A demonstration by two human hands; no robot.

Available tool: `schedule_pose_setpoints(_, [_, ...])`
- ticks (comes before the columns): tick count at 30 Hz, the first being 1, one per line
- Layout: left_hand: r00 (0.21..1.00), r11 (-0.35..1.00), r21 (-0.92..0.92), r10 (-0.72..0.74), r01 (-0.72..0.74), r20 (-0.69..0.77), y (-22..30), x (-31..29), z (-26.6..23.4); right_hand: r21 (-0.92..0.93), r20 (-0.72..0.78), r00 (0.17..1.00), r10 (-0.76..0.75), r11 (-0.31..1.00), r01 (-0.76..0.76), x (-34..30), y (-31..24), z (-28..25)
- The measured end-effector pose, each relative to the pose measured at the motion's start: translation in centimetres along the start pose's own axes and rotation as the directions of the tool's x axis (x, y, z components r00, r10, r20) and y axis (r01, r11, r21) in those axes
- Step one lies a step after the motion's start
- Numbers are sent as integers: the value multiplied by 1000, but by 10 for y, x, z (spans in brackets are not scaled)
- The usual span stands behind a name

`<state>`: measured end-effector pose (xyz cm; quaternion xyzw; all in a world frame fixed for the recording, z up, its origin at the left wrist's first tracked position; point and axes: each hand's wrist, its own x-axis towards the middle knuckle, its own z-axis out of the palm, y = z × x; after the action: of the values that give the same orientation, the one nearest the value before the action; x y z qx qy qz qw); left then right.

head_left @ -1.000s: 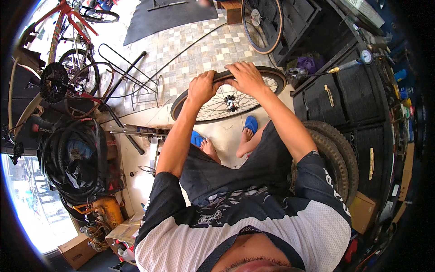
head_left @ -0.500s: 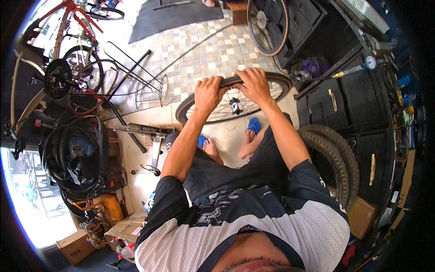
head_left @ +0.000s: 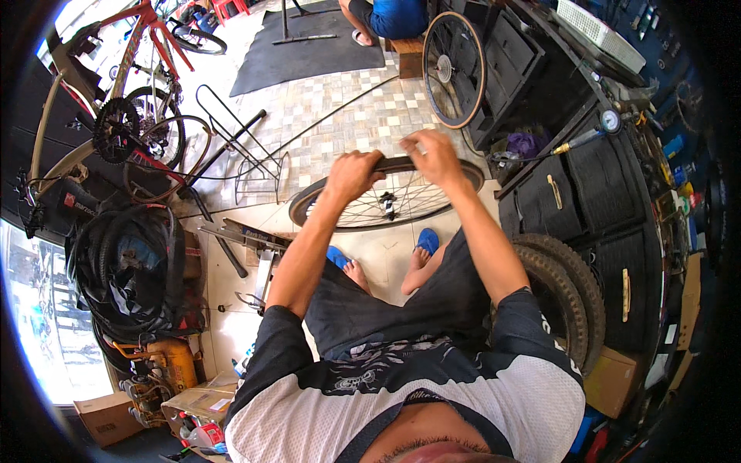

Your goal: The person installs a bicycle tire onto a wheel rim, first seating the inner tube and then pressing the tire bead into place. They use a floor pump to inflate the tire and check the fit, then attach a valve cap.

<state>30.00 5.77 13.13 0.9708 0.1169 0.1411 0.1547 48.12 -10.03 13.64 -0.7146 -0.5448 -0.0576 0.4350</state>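
Observation:
A spoked bicycle wheel [head_left: 388, 205] with a dark tyre stands tilted in front of my feet, its hub in the middle. My left hand [head_left: 355, 177] is closed over the top of the tyre and rim, thumb toward the inside. Just to its right, my right hand [head_left: 434, 160] is raised at the tyre's upper edge, fingers loosely bent and apart, with nothing seen in them. Its thumb side is partly hidden, so I cannot tell whether it still touches the tyre.
A metal stand [head_left: 266, 258] lies left of my legs. Knobbly tyres [head_left: 567, 289] lean by black drawers [head_left: 625, 270] at right. Another wheel [head_left: 455, 69] rests against a cabinet. Bicycles [head_left: 139, 100] stand far left, tubes [head_left: 127, 262] below. A person in blue [head_left: 397, 17] sits at the back.
My right hand has lifted from its grip on the tyre and loosened. My left hand keeps its hold. In the picture the wheel sits lower and slightly left, and more of the background shows.

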Motion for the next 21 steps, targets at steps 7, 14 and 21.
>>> schedule_pose_setpoints(7, [963,966,-46,-257,254,-81,-40,-27,3,-238,191,953,233,953,-186,-5,13,26])
schedule_pose_setpoints(14, [862,935,-23,-335,354,-381,-51,-19,46,-315,60,988,143,942,-117,2,6,48])
schedule_pose_setpoints(21, [815,849,-57,-521,525,-254,-40,2,37,-414,209,898,388,867,-278,19,3,38])
